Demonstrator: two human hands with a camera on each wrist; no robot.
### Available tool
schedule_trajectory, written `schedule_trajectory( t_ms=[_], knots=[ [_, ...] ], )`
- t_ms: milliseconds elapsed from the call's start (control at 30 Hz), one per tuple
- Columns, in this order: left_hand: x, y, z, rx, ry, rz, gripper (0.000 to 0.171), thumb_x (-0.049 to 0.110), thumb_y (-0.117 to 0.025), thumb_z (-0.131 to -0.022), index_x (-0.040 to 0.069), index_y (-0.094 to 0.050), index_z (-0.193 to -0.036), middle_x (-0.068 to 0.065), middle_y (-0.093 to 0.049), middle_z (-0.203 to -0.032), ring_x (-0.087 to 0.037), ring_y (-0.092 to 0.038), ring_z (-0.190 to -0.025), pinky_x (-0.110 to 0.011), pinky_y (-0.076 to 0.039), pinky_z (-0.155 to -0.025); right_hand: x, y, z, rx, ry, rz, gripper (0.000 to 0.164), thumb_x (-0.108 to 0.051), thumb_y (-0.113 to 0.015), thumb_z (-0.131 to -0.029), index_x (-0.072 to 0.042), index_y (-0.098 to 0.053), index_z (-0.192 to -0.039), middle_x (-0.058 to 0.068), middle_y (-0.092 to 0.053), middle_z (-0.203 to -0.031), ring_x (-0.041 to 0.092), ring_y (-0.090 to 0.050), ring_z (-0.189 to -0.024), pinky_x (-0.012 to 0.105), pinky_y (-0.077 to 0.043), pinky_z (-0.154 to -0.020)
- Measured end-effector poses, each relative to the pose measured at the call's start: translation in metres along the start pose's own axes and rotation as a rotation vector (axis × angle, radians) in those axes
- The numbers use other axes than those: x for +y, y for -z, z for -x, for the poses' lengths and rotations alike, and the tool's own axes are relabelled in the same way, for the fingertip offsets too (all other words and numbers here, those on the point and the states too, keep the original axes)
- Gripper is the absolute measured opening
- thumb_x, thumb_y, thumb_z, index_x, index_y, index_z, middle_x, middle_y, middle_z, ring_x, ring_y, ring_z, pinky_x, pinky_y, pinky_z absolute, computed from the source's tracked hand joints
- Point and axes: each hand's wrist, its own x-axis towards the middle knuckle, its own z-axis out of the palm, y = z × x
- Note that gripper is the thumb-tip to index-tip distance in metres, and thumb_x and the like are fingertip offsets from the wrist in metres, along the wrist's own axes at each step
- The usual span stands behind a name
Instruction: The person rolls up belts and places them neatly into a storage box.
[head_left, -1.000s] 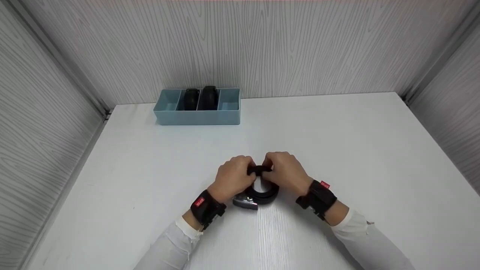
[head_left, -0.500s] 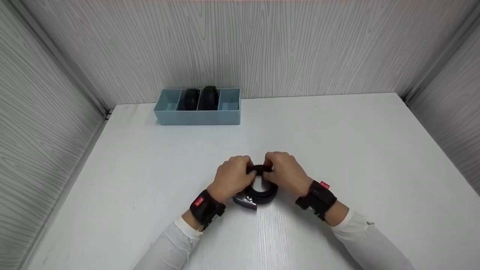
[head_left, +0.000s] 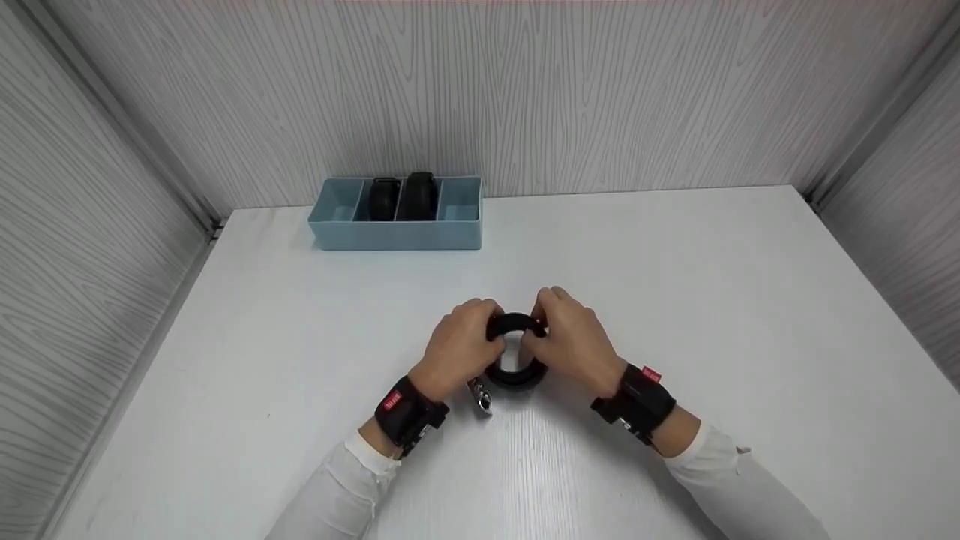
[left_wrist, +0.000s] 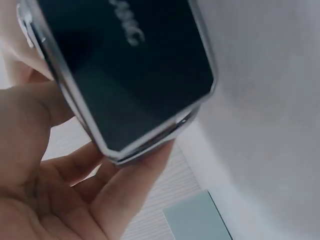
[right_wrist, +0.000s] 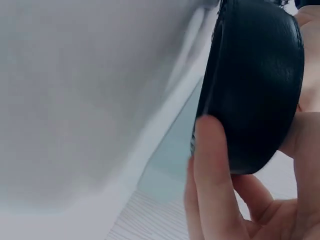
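A coiled black leather belt (head_left: 512,379) forms a ring between the two hands in the head view. Its silver-edged buckle (head_left: 480,396) sticks out at the near left of the coil. From the left, my left hand (head_left: 459,346) grips the coil between thumb and fingers. The left wrist view shows the buckle's dark plate (left_wrist: 132,75), with part of some lettering, close over the fingers. My right hand (head_left: 576,339) pinches the opposite side, thumb inside the ring. In the right wrist view, fingertips press the smooth outer strap (right_wrist: 255,90).
A blue divided box (head_left: 397,237) stands at the back of the white table (head_left: 675,285), near the wood-grain panel (head_left: 600,97). Its middle compartments hold two black coils, a left one (head_left: 383,200) and a taller right one (head_left: 421,197). Side panels border the table.
Both hands have shifted slightly away from the body with the belt coil. The coil shows a rounder opening, and the buckle has turned from lying sideways to pointing toward the body.
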Motion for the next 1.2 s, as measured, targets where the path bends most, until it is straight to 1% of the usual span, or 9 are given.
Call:
schedule_trajectory(
  t_ms=[167, 300, 400, 600, 733, 867, 1033, 1133, 1200],
  knots=[
    [-0.003, 0.010, -0.001, 0.137, -0.107, 0.037, 0.020, 0.003, -0.074, -0.089, 0.005, -0.069, -0.107, -0.008, -0.069, -0.101, -0.021, -0.066, -0.094, -0.037, -0.056, -0.079, -0.003, 0.008, -0.002, 0.107, 0.072, -0.077, 0.019, -0.019, -0.079, -0.092, -0.008, -0.063, -0.093, 0.003, -0.063, -0.091, 0.014, -0.058, -0.070, 0.029, -0.049, -0.061],
    [-0.004, 0.023, -0.003, 0.282, -0.231, 0.095, 0.021, 0.000, -0.073, -0.088, 0.006, -0.069, -0.108, -0.008, -0.069, -0.102, -0.021, -0.067, -0.093, -0.038, -0.058, -0.079, -0.001, 0.015, -0.007, 0.158, 0.090, -0.326, 0.015, -0.020, -0.067, -0.103, -0.007, -0.070, -0.099, 0.003, -0.069, -0.092, 0.017, -0.065, -0.073, 0.033, -0.056, -0.064],
    [-0.003, 0.032, -0.004, 0.361, -0.329, 0.165, 0.021, -0.001, -0.073, -0.089, 0.005, -0.070, -0.109, -0.007, -0.069, -0.101, -0.019, -0.067, -0.092, -0.037, -0.058, -0.076, 0.002, 0.016, -0.010, 0.129, 0.070, -0.502, 0.017, -0.015, -0.058, -0.106, -0.004, -0.071, -0.111, 0.007, -0.071, -0.101, 0.023, -0.070, -0.083, 0.042, -0.061, -0.070],
    [0.001, 0.038, -0.003, 0.320, -0.534, 0.335, 0.025, 0.000, -0.075, -0.093, 0.006, -0.071, -0.118, -0.006, -0.070, -0.111, -0.015, -0.069, -0.103, -0.031, -0.058, -0.086, 0.008, 0.015, -0.010, -0.138, 0.157, -0.621, 0.043, -0.016, -0.063, -0.104, -0.008, -0.057, -0.146, 0.007, -0.063, -0.140, 0.023, -0.062, -0.127, 0.045, -0.049, -0.107],
    [0.001, 0.035, -0.004, 0.266, -0.686, 0.445, 0.030, 0.000, -0.076, -0.093, 0.005, -0.070, -0.122, -0.010, -0.071, -0.118, -0.021, -0.069, -0.110, -0.034, -0.057, -0.094, 0.008, 0.014, -0.007, -0.296, 0.221, -0.735, 0.052, -0.013, -0.069, -0.100, -0.006, -0.051, -0.149, 0.008, -0.063, -0.137, 0.025, -0.062, -0.124, 0.045, -0.047, -0.107],
    [0.001, 0.033, -0.004, 0.293, -0.794, 0.447, 0.034, -0.003, -0.077, -0.089, 0.004, -0.069, -0.122, -0.011, -0.071, -0.118, -0.024, -0.069, -0.110, -0.035, -0.056, -0.094, 0.006, 0.012, -0.007, -0.307, 0.188, -0.807, 0.048, -0.009, -0.068, -0.100, -0.003, -0.054, -0.145, 0.010, -0.063, -0.129, 0.024, -0.062, -0.115, 0.038, -0.051, -0.099],
    [0.002, 0.038, -0.006, 0.321, -0.791, 0.376, 0.035, -0.005, -0.077, -0.089, 0.004, -0.068, -0.122, -0.010, -0.071, -0.122, -0.023, -0.067, -0.116, -0.036, -0.053, -0.100, 0.002, 0.014, -0.007, -0.250, 0.072, -0.848, 0.049, -0.006, -0.068, -0.098, 0.000, -0.054, -0.145, 0.018, -0.063, -0.129, 0.027, -0.074, -0.099, 0.038, -0.061, -0.080],
    [0.004, 0.042, -0.005, 0.334, -0.676, 0.264, 0.035, -0.006, -0.075, -0.091, 0.005, -0.068, -0.123, -0.007, -0.070, -0.126, -0.020, -0.065, -0.120, -0.035, -0.052, -0.102, 0.003, 0.014, -0.009, -0.163, 0.005, -0.796, 0.050, -0.005, -0.069, -0.097, -0.001, -0.056, -0.144, 0.019, -0.065, -0.125, 0.028, -0.076, -0.087, 0.040, -0.062, -0.073],
    [0.007, 0.044, -0.002, 0.324, -0.549, 0.216, 0.034, -0.008, -0.068, -0.095, 0.006, -0.068, -0.125, -0.006, -0.070, -0.126, -0.018, -0.066, -0.118, -0.034, -0.054, -0.098, 0.005, 0.014, -0.011, -0.086, -0.027, -0.726, 0.048, -0.005, -0.071, -0.096, -0.002, -0.059, -0.142, 0.019, -0.066, -0.119, 0.027, -0.076, -0.081, 0.039, -0.062, -0.070]
  ],
)
